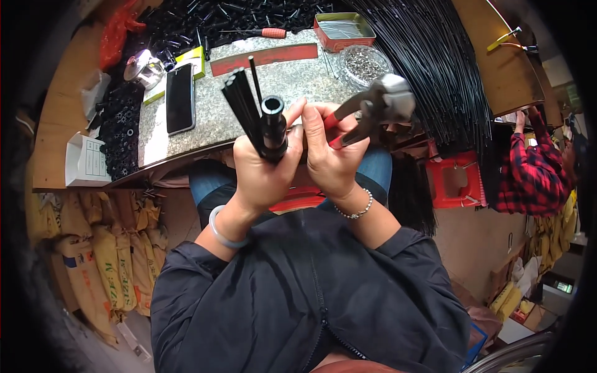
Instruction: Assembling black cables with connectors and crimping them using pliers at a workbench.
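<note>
Before me stretches a brown wooden workbench (53,143), curved by the lens and topped in the middle by a grey speckled slab (214,115). A sheaf of long, thin black rods (429,68) covers its right side; a heap of small black parts (174,28) spreads along the back. Off to the right sits a co-worker (535,174) in a red-and-black checked shirt. Pale woven sacks (90,280) stand at lower left, and a red plastic stool (438,186) is on the floor to the right. Smaller things on the bench: a white cardboard box (84,160), a dark phone (180,99), a flat red strip (264,59), a red tin (351,45) of thin pieces, a round clear dish (339,65) of tiny metallic bits and a red-handled screwdriver (273,33).

Above the bench's near edge, my left hand (261,168) is wrapped around an upright black tube (273,130) and, beside it, a tilted bunch of short black rods (239,102). My right hand (336,158) cradles metal pincers (379,105) with red handles, slightly splayed, heads pointing right. Its thumb and forefinger press together, close against my left fingertips; I cannot tell what, if anything, they pinch.
</note>
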The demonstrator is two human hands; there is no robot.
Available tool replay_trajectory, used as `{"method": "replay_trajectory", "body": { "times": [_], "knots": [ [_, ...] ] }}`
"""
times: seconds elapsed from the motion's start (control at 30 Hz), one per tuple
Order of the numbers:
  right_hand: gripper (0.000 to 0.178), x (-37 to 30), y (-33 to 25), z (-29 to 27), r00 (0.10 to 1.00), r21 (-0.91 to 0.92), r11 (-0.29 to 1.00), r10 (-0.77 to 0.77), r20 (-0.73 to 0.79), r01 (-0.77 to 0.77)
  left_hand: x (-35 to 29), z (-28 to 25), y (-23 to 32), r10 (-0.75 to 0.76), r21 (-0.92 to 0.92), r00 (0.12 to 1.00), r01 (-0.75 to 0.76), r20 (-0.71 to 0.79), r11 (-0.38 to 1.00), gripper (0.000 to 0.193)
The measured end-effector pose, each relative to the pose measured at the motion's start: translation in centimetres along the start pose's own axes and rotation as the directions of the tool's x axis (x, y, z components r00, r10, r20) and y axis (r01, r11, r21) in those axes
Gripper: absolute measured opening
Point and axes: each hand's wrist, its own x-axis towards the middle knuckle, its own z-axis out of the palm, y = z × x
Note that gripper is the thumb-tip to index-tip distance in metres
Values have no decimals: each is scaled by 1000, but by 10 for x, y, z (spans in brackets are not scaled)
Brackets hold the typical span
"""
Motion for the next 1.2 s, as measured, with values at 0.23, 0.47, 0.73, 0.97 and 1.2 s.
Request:
{"method": "replay_trajectory", "body": {
  "times": [0.23,0.47,0.73,0.97,1.2],
  "knots": [
    [8,2,-7,-1,990,74,990,115,84,-121,1,-6,-4,-47,-46,998,44,-50,998,28],
    [14,9,-12,-5,787,1,843,-502,360,538,0,-9,-5,-19,-191,999,10,-47,982,30],
    [20,15,-14,-4,713,-38,766,-577,398,642,-2,-11,-11,30,-226,999,-33,-17,974,31],
    [20,16,-13,1,713,-37,761,-589,381,648,0,-9,-16,40,-225,999,-45,-27,973,40],
    [19,17,-10,1,693,-16,745,-612,381,666,-1,-7,-17,13,-225,999,-20,-31,974,33]
  ]
}}
